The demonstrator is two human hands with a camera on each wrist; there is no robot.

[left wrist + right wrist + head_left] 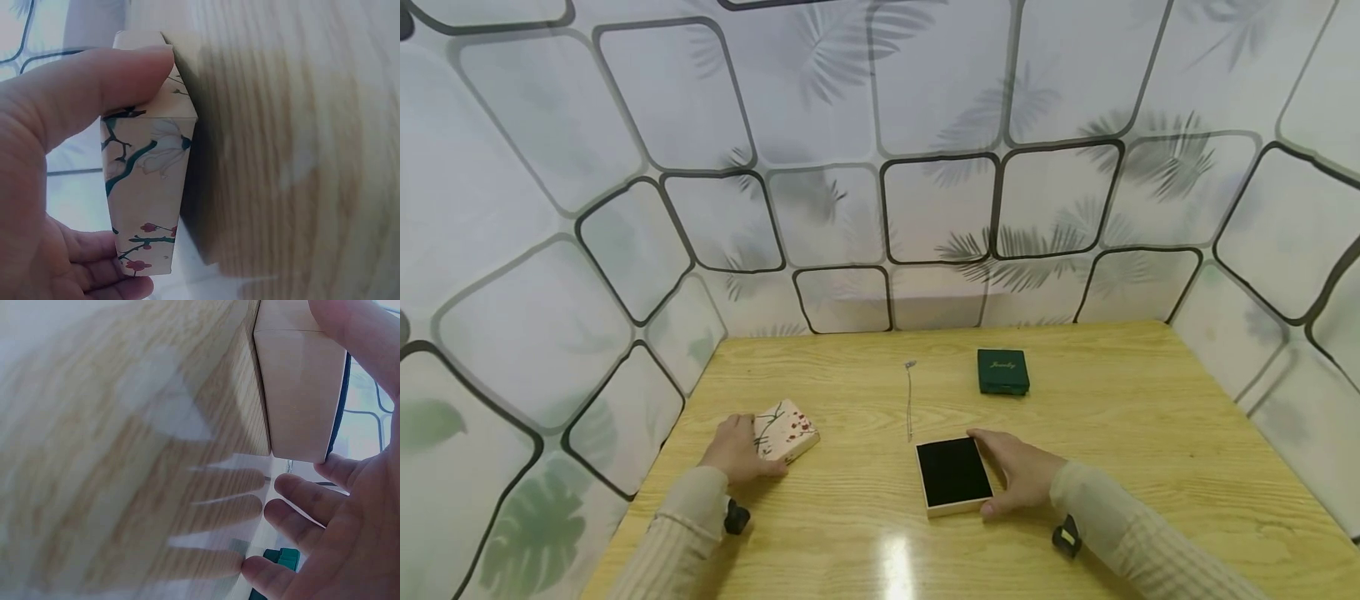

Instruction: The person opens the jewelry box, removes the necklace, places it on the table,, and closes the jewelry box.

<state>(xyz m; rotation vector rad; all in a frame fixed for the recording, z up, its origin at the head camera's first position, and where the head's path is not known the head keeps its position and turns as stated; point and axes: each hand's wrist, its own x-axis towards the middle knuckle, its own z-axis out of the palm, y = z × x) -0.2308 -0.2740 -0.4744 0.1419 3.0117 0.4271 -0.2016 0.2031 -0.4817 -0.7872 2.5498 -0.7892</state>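
Note:
At the left of the table, my left hand (pixel 737 450) grips a cream box lid (pixel 788 429) printed with red blossoms and dark stems. In the left wrist view, the thumb (pixel 134 78) lies on one end of the lid and the fingertips are at the other. My right hand (pixel 1018 471) holds the right side of a pale box base (pixel 958 508) with a black pad inside, thumb at the near corner and index finger at the far one. Beyond the base lies a thin silver necklace (pixel 909 400), stretched out with its pendant at the far end.
A small green jewelry box (pixel 1003 372) with gold lettering sits farther back, right of the necklace. The wooden table (pixel 1120 400) is bounded at the back and sides by patterned white cloth walls (pixel 940 208). Light glares on the table's near middle.

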